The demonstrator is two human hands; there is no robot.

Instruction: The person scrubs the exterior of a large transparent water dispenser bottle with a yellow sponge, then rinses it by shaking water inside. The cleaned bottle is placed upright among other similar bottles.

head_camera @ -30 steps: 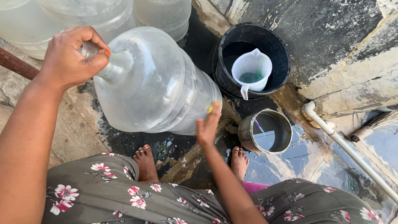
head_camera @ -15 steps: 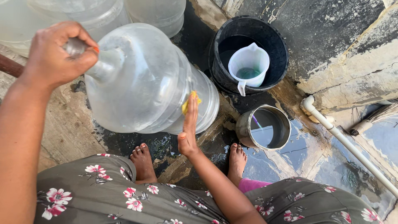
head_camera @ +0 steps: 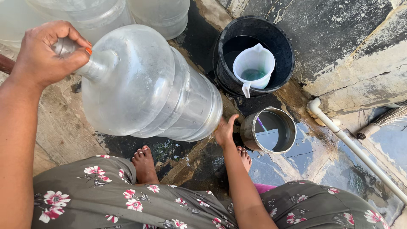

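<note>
A large clear plastic water bottle [head_camera: 148, 89] is tilted on its side above the wet ground. My left hand [head_camera: 44, 55] is wrapped around its neck at the upper left. My right hand [head_camera: 224, 131] presses against the bottle's bottom rim, next to a steel pot [head_camera: 269, 131] holding water. A black bucket [head_camera: 280, 42] behind the pot contains a white plastic jug [head_camera: 254, 68] with some water in it.
More clear water bottles [head_camera: 85, 12] stand at the top left. A white pipe [head_camera: 352, 144] runs along the cracked wall on the right, with a broom [head_camera: 381, 121] lying beside it. My bare feet [head_camera: 146, 163] rest on wet concrete.
My right hand slid from the bottle's side down to its bottom rim. The bottle has tipped and shifted a little to the right.
</note>
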